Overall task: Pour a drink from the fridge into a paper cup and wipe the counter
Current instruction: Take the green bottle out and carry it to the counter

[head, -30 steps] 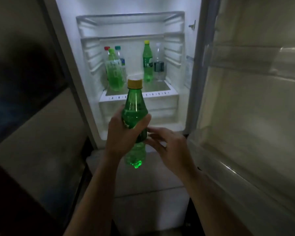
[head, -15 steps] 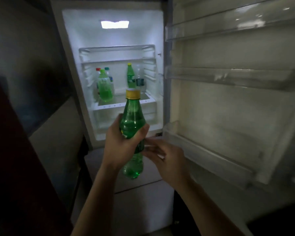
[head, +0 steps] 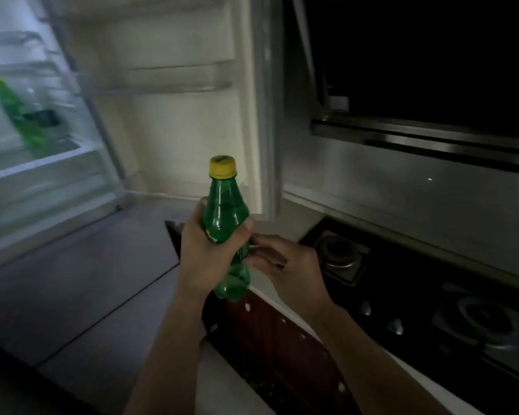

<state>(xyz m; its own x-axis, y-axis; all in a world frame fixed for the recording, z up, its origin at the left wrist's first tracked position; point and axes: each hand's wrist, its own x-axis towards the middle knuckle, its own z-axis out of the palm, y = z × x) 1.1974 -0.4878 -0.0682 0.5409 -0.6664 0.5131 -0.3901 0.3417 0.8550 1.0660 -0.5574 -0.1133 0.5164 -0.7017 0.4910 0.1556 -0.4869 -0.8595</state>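
We see the left hand (head: 204,250) wrapped tight round the middle of a green bottle (head: 225,211), yellow cap (head: 222,166) on, upright in the air just left of the stove (head: 432,310). Right hand (head: 288,265) sits between bottle and stove, fingers half-bent by the bottle's lower part; we cannot tell if they grip it. Open fridge (head: 42,175) well left of the stove, 1 other bottle (head: 21,121) inside, blurred

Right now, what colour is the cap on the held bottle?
Yellow cap on the green bottle; head view shows it clearly.
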